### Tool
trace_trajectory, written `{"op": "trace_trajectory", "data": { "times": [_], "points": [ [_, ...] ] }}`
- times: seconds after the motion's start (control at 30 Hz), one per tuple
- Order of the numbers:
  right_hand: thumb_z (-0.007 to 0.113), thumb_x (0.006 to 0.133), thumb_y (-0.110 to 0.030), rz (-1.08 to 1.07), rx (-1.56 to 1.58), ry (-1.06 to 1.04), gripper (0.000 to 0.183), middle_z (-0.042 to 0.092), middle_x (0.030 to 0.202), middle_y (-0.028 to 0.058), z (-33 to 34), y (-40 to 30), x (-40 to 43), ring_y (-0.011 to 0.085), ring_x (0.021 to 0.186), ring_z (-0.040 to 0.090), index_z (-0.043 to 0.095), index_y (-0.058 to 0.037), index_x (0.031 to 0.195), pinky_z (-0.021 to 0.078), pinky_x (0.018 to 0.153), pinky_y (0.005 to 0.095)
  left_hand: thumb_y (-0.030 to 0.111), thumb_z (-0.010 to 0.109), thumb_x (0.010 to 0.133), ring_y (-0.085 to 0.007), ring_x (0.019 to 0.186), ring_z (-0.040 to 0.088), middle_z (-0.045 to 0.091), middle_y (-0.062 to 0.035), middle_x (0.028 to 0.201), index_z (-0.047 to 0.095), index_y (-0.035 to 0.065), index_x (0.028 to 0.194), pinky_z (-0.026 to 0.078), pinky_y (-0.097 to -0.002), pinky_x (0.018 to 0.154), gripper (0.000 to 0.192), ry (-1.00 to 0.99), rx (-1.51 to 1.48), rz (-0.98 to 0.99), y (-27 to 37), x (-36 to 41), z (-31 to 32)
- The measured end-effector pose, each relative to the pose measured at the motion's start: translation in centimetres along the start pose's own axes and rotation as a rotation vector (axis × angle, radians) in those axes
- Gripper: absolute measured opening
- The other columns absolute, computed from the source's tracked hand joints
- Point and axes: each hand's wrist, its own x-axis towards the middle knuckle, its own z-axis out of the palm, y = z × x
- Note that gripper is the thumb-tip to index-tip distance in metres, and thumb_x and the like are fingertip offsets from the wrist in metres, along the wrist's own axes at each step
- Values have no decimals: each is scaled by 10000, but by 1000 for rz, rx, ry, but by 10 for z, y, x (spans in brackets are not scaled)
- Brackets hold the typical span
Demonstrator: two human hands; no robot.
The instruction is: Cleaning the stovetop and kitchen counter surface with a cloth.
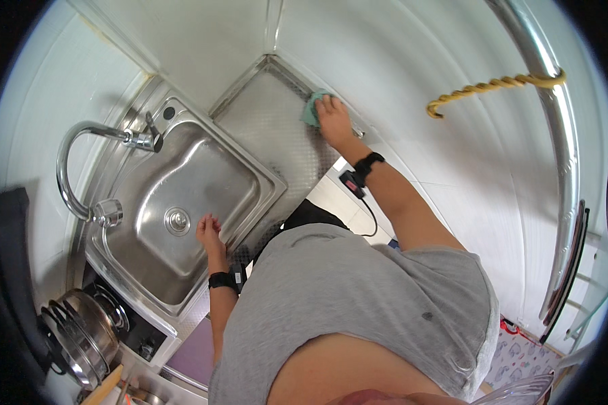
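My right hand (pixel 333 119) presses a green cloth (pixel 311 112) against the raised edge of the stainless steel counter (pixel 263 116), on the side by the white wall. Part of the cloth is hidden beneath the fingers. Over the near side of the stainless steel sink (pixel 223 187), my left hand (pixel 209 232) hangs with its fingers loosely bent and nothing visible in it. Close to that hand is the round sink drain (pixel 177 221). A chrome faucet (pixel 66 167) arches on the sink's far left side.
A metal pot (pixel 83 339) stands on the black gas stove (pixel 137 329) at lower left. On the right, a yellow twisted hook (pixel 491 87) hangs from a metal rail (pixel 562 152). White wall panels (pixel 354 45) meet behind the counter's corner. A cable (pixel 375 217) dangles from my right wrist device.
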Motion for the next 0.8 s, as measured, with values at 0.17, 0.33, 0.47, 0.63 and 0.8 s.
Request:
{"op": "trace_trajectory", "data": {
  "times": [0.17,0.33,0.47,0.63,0.8],
  "points": [
    [535,623,-46,-26,-21,-58,446,456,1111,88,-10,0,-4,241,970,432,487,-58,1066,382,787,345,142,514,829,-75,572,468,545,-22,682,548,45,833,385,-195,523,102,-1,-52,-23,-7,2,-9],
    [531,657,-39,19,-24,26,404,451,1130,101,-27,28,-65,244,965,432,500,-44,1059,380,802,352,156,513,833,-76,568,458,520,-8,662,531,54,793,373,-199,514,112,9,-51,-14,-6,9,-6],
    [540,647,-48,104,-12,-79,396,451,1111,101,-6,38,-91,258,968,418,499,-41,1041,379,816,341,170,491,845,-69,565,444,508,5,659,523,65,782,352,-188,504,127,-25,-6,5,-10,10,-16],
    [556,639,-70,120,-26,-60,414,456,1072,78,-32,14,-73,239,960,409,493,-42,1047,374,818,327,162,497,843,-68,569,441,506,6,668,518,73,770,352,-186,508,117,-7,-66,41,-9,6,-11],
    [563,638,-82,-40,-46,-15,411,454,1060,75,-18,9,-28,230,957,408,495,-40,1042,374,810,306,151,507,837,-72,566,442,504,2,660,514,78,766,357,-189,507,102,-4,-108,74,-7,-1,-11]
  ]
}}
